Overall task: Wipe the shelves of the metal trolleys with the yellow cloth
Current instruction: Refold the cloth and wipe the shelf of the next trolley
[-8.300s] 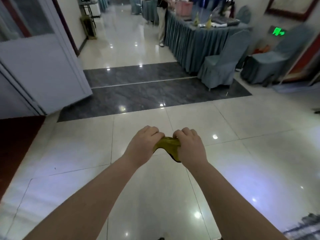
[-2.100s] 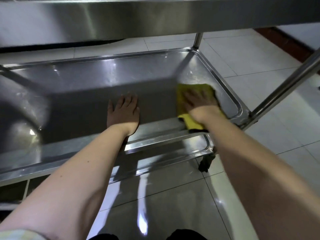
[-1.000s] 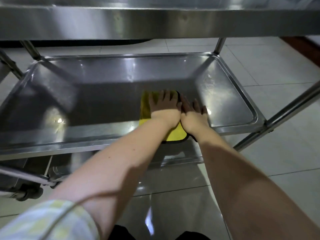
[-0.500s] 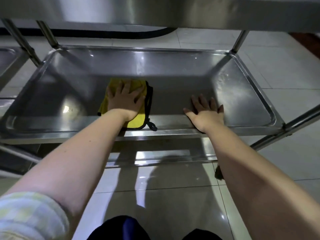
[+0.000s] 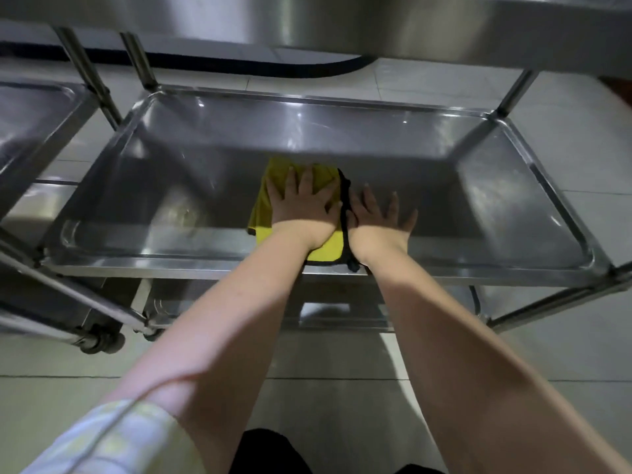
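Note:
A yellow cloth (image 5: 262, 208) with a black edge lies near the front middle of the trolley's steel middle shelf (image 5: 478, 206). My left hand (image 5: 302, 203) presses flat on the cloth, fingers spread, and covers most of it. Just to its right, my right hand (image 5: 378, 217) rests flat and open on the bare shelf, its thumb side touching the cloth's black edge. Both forearms reach in under the upper shelf (image 5: 410, 25).
A second metal trolley (image 5: 30, 114) stands close at the left, its posts (image 5: 89, 70) next to this one's. A lower shelf (image 5: 338, 316) and a caster wheel (image 5: 99, 342) show below. Pale tiled floor (image 5: 342, 422) surrounds the trolleys.
My left hand has slid the cloth to the right, from the shelf's left part to the middle. It now lies against my right hand, which has barely moved.

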